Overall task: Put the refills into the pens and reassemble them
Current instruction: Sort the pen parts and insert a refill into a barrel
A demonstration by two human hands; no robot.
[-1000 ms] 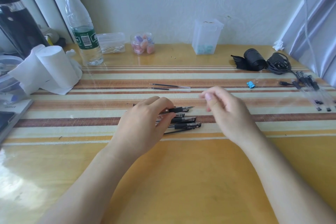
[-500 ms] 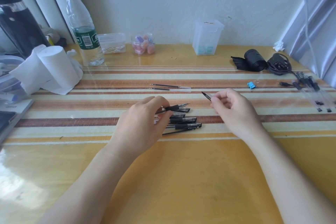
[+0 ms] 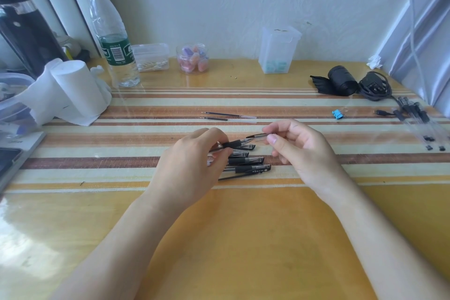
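My left hand (image 3: 192, 165) grips a black-gripped pen (image 3: 235, 143) just above the table, tip pointing right. My right hand (image 3: 299, 148) pinches a clear pen cap (image 3: 261, 136) with a dark clip, its open end close to the pen's tip. Under the left fingers lie several assembled black pens (image 3: 248, 164) in a small pile on the striped mat. Two loose refills (image 3: 226, 115) lie side by side farther back. Several clear pens (image 3: 418, 122) lie at the right edge.
A water bottle (image 3: 114, 39), paper roll (image 3: 75, 87), cotton-swab box (image 3: 151, 57), jar of clips (image 3: 193, 58) and clear tub (image 3: 278, 50) line the back. A blue binder clip (image 3: 338, 114), black pouch (image 3: 338, 84) and charger cable (image 3: 375, 86) sit at the right.
My right hand has moved left and turned the cap so it lines up with the tip of the pen. My left hand has raised the pen slightly.
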